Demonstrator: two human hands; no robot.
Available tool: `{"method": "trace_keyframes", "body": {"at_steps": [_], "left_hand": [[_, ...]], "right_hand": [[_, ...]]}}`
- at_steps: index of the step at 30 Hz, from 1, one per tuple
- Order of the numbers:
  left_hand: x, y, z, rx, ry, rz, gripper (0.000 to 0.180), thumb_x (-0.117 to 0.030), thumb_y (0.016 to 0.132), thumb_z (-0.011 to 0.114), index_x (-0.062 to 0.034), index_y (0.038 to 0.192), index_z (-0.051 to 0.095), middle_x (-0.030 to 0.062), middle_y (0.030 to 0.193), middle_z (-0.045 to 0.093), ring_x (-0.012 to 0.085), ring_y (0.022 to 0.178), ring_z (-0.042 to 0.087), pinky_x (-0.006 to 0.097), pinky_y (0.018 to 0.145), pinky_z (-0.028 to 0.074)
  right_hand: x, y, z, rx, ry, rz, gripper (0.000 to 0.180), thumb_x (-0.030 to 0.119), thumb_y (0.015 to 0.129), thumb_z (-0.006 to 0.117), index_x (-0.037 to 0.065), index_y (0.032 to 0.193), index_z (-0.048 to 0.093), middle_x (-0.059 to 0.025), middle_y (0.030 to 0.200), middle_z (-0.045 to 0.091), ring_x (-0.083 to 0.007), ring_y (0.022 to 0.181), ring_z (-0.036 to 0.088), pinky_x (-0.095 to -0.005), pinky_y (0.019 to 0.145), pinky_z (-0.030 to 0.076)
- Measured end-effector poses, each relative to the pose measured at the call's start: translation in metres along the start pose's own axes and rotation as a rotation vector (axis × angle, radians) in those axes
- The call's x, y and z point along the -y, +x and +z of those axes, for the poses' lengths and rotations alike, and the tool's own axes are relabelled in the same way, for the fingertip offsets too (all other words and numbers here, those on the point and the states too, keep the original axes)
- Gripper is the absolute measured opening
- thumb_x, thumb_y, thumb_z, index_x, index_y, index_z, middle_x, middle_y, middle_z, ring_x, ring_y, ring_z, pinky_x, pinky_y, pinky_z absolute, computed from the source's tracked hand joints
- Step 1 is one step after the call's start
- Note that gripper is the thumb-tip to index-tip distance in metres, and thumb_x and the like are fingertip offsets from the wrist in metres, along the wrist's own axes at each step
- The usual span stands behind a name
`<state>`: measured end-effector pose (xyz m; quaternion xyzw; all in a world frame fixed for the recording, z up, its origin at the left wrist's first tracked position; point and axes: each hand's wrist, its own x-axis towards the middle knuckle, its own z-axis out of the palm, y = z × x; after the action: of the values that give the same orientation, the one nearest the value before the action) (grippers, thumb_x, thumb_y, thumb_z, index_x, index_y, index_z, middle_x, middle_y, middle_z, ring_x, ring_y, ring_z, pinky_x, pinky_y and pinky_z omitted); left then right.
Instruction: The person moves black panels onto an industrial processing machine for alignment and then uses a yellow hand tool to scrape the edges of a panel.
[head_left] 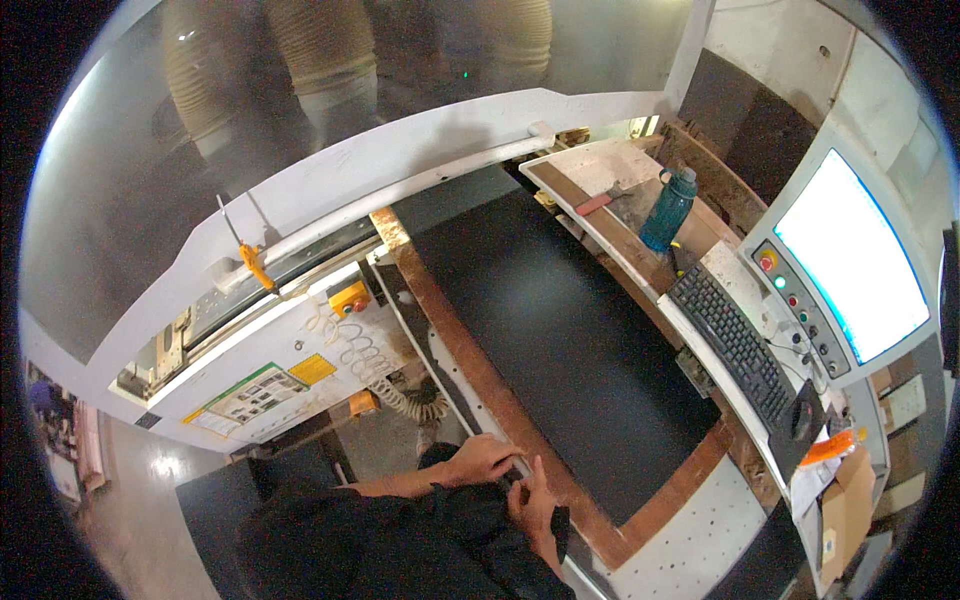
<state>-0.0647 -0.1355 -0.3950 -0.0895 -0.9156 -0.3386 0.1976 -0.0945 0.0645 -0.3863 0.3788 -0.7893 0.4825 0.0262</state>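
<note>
My left hand [482,460] and my right hand [537,505] are close together at the near edge of the machine bed, beside the brown border strip [490,393]. The fingers of both are curled around a small greyish piece between them, too small and covered to name. Just beyond lies a large dark sheet [560,330], flat and framed by the brown border. Black sleeves cover most of my arms.
To the right, a ledge holds a keyboard [735,340], mouse [803,412], teal bottle [668,212] and red-handled hammer [600,200]. A bright monitor [855,260] stands beyond a button panel [797,308]. A yellow air gun [257,267] hangs at left, near a coiled hose [405,400].
</note>
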Motion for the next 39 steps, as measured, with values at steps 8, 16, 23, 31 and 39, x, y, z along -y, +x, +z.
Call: {"method": "trace_keyframes", "body": {"at_steps": [8,16,23,31,39], "left_hand": [[-0.063,-0.050,0.011,0.320,-0.077,-0.272,0.032,-0.019,0.097,0.061,-0.0124,0.128,0.059,0.0128,0.075,0.066,0.0336,0.059,0.061,0.043,0.053,0.048],[-0.088,-0.067,0.008,0.231,-0.181,-0.353,0.033,-0.025,0.102,0.053,-0.0121,0.133,0.056,0.0127,0.092,0.073,0.0337,0.077,0.071,0.042,0.067,0.053],[-0.110,-0.106,0.057,0.337,-0.524,-0.486,0.039,-0.031,0.108,0.041,-0.0052,0.125,0.065,0.0099,0.105,0.074,0.0220,0.091,0.071,0.035,0.083,0.054],[-0.182,-0.175,0.102,0.341,-0.731,-0.526,0.044,-0.033,0.110,0.034,-0.0030,0.125,0.062,0.0104,0.110,0.073,0.0190,0.092,0.068,0.035,0.083,0.052],[-0.241,-0.199,0.153,0.550,-0.825,-0.510,0.043,-0.030,0.111,0.035,0.0021,0.120,0.063,0.0100,0.107,0.072,0.0168,0.088,0.066,0.033,0.081,0.051]], "right_hand": [[0.003,-0.048,-0.024,0.106,-0.025,0.058,0.055,0.019,0.090,0.067,0.006,0.142,0.054,-0.0096,0.072,0.068,-0.0264,0.049,0.060,-0.0375,0.049,0.049],[-0.002,-0.087,-0.022,-0.204,0.053,-0.215,0.059,0.011,0.097,0.063,-0.004,0.148,0.037,-0.0071,0.074,0.065,-0.0157,0.049,0.056,-0.0265,0.046,0.045],[0.037,-0.185,-0.039,0.021,0.505,0.443,0.048,0.018,0.106,0.047,-0.002,0.150,0.040,-0.0175,0.143,0.051,-0.0272,0.132,0.049,-0.0395,0.109,0.039],[0.072,-0.353,-0.076,-0.504,0.791,0.970,0.057,0.037,0.109,0.043,0.000,0.152,0.038,-0.0142,0.153,0.043,-0.0235,0.137,0.045,-0.0372,0.112,0.037],[0.120,-0.432,-0.127,-0.928,0.676,0.837,0.061,0.031,0.108,0.048,0.005,0.159,0.025,-0.0142,0.161,0.032,-0.0282,0.145,0.036,-0.0422,0.114,0.034]]}}
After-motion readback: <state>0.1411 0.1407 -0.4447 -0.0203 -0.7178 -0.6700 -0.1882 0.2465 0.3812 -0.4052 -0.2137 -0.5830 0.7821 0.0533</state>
